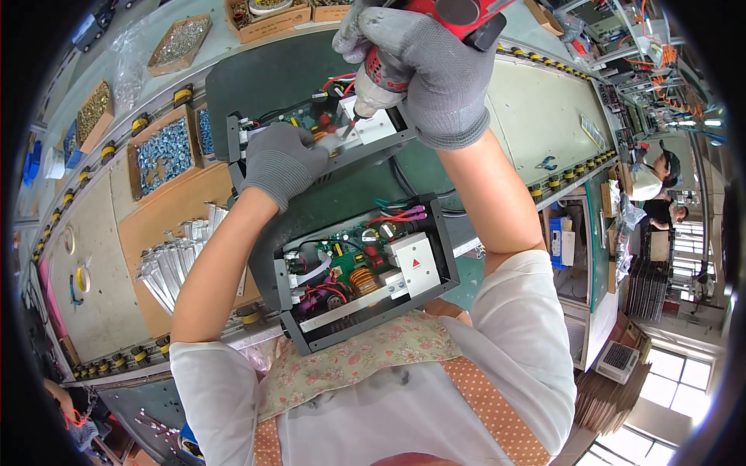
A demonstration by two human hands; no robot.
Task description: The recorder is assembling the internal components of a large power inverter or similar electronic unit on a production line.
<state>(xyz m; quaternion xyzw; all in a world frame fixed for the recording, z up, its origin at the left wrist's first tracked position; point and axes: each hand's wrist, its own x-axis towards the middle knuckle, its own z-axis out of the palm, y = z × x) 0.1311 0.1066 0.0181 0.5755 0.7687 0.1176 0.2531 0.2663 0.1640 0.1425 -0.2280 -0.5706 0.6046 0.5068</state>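
My right hand [447, 81], in a grey knitted glove, wraps around a red cordless power screwdriver [386, 76]. Its bit points down into the far dark metal case [373, 147], beside a white block. My left hand [284, 161], gloved alike, rests over that case's left part with fingers curled inside; what they hold near the bit is blurred and partly covered. Closer to me, a second open case [371, 322] shows a green circuit board [339, 268], a copper coil [363, 281], coloured wires and a white block [414, 262]. Neither hand touches this case.
Left of the cases lie a cardboard tray of bluish screws [162, 155] and a pile of silvery metal strips [183, 252]. More boxes of small hardware [180, 44] stand at the far side. Roller rails [556, 182] edge the bench. Other people [660, 175] are at the right.
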